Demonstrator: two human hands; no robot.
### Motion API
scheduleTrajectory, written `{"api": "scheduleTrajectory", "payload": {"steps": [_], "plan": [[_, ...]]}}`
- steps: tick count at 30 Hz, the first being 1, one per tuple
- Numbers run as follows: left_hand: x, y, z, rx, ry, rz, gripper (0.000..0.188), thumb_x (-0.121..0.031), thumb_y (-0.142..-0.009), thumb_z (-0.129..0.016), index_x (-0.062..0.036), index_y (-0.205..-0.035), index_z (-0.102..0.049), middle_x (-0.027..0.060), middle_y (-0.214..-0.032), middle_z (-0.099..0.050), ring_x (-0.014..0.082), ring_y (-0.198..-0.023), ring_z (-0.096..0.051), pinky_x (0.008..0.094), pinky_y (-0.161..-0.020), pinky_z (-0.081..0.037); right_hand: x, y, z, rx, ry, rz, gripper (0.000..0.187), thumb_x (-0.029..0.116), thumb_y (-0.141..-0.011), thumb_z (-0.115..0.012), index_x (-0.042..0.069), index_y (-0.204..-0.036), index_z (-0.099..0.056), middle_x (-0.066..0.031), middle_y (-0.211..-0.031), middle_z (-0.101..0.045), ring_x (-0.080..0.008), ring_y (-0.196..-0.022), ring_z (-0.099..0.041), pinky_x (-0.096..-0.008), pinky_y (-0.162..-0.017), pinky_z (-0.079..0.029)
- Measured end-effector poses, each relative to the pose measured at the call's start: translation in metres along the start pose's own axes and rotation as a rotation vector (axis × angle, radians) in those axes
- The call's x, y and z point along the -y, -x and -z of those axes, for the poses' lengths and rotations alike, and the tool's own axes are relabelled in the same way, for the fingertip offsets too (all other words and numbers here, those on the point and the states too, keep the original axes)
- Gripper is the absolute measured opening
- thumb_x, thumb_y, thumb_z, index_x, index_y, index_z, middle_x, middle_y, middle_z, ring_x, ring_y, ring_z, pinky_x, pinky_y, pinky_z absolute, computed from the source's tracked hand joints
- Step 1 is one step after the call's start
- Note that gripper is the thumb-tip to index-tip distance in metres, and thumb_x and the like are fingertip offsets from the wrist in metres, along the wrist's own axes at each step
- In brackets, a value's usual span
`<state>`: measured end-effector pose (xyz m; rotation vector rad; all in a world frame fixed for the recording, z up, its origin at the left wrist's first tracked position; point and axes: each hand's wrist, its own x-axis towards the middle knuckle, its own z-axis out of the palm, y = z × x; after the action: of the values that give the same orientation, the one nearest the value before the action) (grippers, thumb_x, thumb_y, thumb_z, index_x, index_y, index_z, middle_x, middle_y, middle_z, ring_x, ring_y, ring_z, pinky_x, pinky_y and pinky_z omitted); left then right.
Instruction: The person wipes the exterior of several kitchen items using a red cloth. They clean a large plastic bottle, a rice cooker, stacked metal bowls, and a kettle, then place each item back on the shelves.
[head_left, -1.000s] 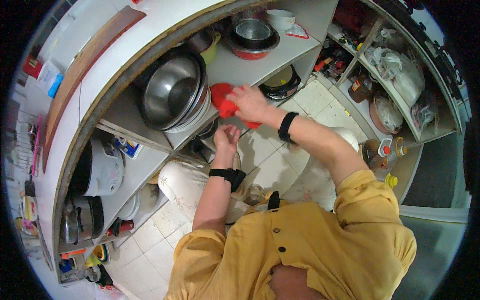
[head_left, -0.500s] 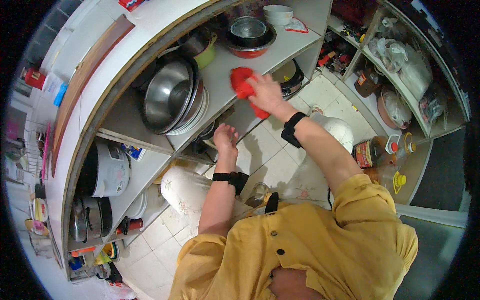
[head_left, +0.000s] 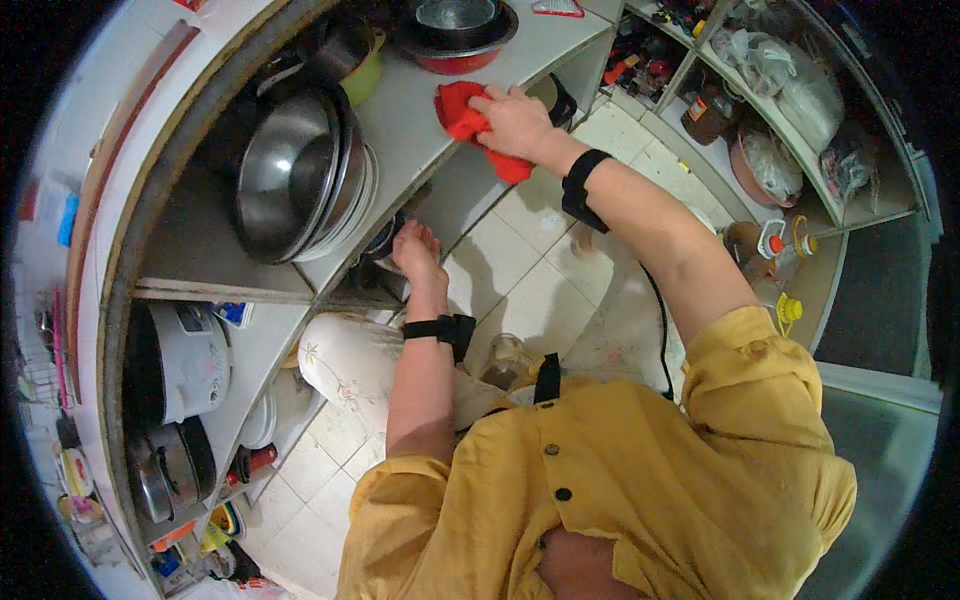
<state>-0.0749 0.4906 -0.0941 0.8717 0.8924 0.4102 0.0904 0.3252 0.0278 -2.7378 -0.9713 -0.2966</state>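
Observation:
My right hand (head_left: 520, 122) is closed on a bunched red cloth (head_left: 464, 110), which lies against the white shelf board (head_left: 408, 150) at its front edge. Part of the cloth hangs over that edge. Lower and to the left, my left hand (head_left: 416, 250) holds nothing; its fingers are loosely bent and apart, close to the shelf's front. Left of the cloth, large steel bowls (head_left: 288, 175) lean on edge beside a stack of white plates (head_left: 350, 215). Beyond the cloth stands a red basin (head_left: 460, 62) with a dark bowl and a metal bowl nested in it.
A green pot (head_left: 365, 75) is at the back of the shelf. Below left are a white rice cooker (head_left: 195, 360) and a steel pot (head_left: 165, 470). At right, oil bottles (head_left: 788, 310) stand by shelves holding plastic bags (head_left: 800, 90). Tiled floor (head_left: 525, 220) lies under my arms.
My right hand has moved with the red cloth, which now rests against the shelf edge. My left hand has drawn closer to the shelf's front. The whole view has shifted a little.

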Motion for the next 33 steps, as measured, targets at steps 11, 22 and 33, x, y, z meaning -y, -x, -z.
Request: {"api": "scheduleTrajectory", "payload": {"steps": [11, 22, 33], "plan": [[-0.032, 0.012, -0.024, 0.373, -0.065, 0.053, 0.04, -0.032, -0.096, -0.053, -0.0084, -0.128, -0.056, 0.0053, -0.126, -0.058, 0.0197, -0.113, -0.054, 0.0385, -0.096, -0.043, 0.019, 0.01, -0.024, -0.018, -0.15, 0.347, 0.055, 0.029, -0.074, -0.074, 0.019, -0.125, -0.056, -0.0096, -0.129, -0.051, -0.0323, -0.118, -0.05, -0.0474, -0.086, -0.05], [-0.04, 0.003, 0.022, 0.273, -0.69, -0.352, 0.033, -0.017, -0.091, -0.058, 0.0016, -0.119, -0.06, 0.011, -0.111, -0.065, 0.0186, -0.099, -0.061, 0.0307, -0.087, -0.047, -0.06, 0.002, -0.013, -0.06, -0.175, -0.162, 0.054, 0.025, -0.082, -0.068, 0.017, -0.133, -0.051, -0.0092, -0.14, -0.045, -0.0368, -0.113, -0.053, -0.0462, -0.092, -0.051], [0.045, -0.002, 0.036, 0.949, -1.371, 0.071, 0.042, -0.035, -0.091, -0.061, 0.0015, -0.112, -0.065, 0.0184, -0.107, -0.068, 0.0291, -0.101, -0.064, 0.0371, -0.089, -0.048, -0.027, -0.011, -0.019, -0.079, -0.251, -0.08, 0.048, 0.039, -0.082, -0.065, 0.019, -0.125, -0.061, -0.0102, -0.124, -0.058, -0.0358, -0.114, -0.056, -0.0491, -0.09, -0.051]]}}
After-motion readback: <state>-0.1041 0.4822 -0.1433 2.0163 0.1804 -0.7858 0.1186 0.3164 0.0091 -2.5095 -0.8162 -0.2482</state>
